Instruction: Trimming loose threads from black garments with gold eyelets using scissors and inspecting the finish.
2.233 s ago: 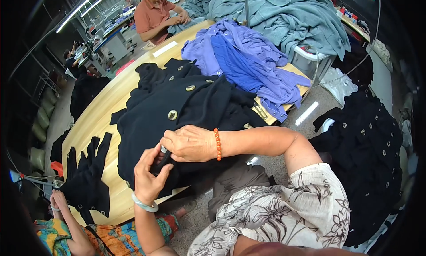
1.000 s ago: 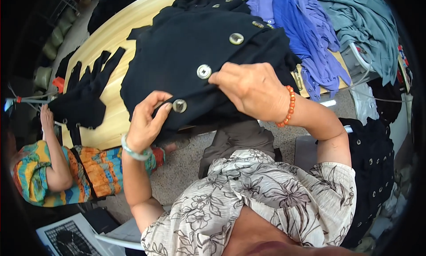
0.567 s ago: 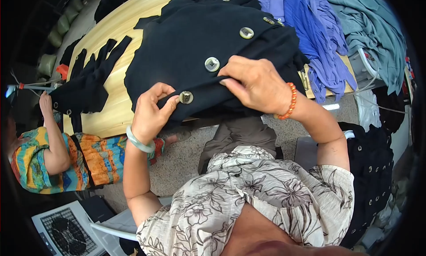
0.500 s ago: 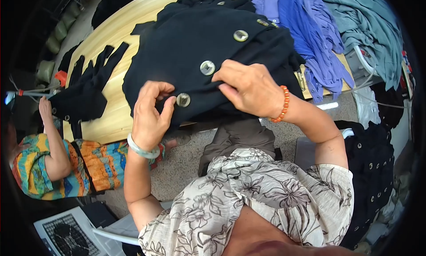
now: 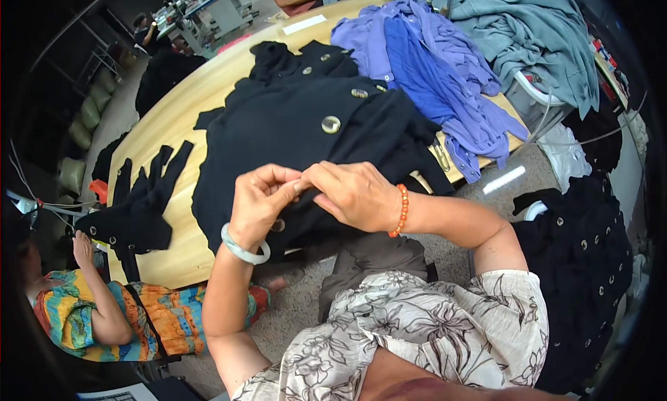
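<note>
Our left hand (image 5: 258, 201) and right hand (image 5: 354, 193) meet, both pinching the black garment's (image 5: 292, 134) near edge below its metal button (image 5: 331, 124).

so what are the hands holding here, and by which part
Both the left hand and the right hand pinch the black garment at its near edge, beside a button.

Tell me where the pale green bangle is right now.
In the head view, the pale green bangle sits on the left wrist, just below the left hand, over the near edge of the black garment on the wooden table.
</note>
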Demonstrator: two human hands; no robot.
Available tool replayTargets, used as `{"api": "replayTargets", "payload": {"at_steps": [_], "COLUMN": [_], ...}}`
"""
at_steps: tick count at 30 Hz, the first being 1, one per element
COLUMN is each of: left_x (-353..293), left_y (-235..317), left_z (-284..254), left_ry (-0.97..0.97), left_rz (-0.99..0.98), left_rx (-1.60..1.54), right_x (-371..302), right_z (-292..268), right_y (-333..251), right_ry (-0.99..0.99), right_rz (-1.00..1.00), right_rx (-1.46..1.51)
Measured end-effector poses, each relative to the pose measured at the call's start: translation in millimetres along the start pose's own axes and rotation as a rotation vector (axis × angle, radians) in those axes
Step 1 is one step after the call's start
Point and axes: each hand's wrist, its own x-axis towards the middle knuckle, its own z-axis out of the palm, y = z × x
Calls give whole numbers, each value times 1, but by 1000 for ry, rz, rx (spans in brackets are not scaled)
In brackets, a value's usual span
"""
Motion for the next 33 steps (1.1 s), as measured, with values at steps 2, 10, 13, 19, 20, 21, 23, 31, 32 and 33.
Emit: {"api": "replayTargets", "payload": {"at_steps": [2, 10, 13, 19, 20, 21, 23, 31, 32, 33], "left_x": [-6, -31, -33, -26, -26, -27, -26, -44, -47, -49], "left_y": [-2, -3, -8, -18, -18, -19, -22, -13, -12, -12], "left_z": [-3, 6, 16, 15, 15, 15, 14, 15, 13, 12], "left_ry": [16, -44, 123, 213, 219, 215, 233, 198, 196, 182], "left_rz": [-3, 344, 561, 615, 617, 617, 655, 645, 642, 637], "left_rx": [-54, 444, 766, 756, 755, 756, 755, 786, 786, 793], "right_x": [1, -7, -1, 8, 8, 7, 6, 3, 2, 2], "right_z": [-2, 7, 7, -7, -7, -7, -6, -6, -5, -4], "right_y": [-7, 7, 7, 8, 10, 11, 10, 6, 4, -1], "right_ry": [71, -6, -57, -263, -264, -265, -239, -172, -153, -175], "right_rz": [-10, -143, -126, -36, -68, -100, -107, -219, -258, -272], "right_rx": [53, -150, -137, 5, -23, -51, -61, 76, 125, 161]}}
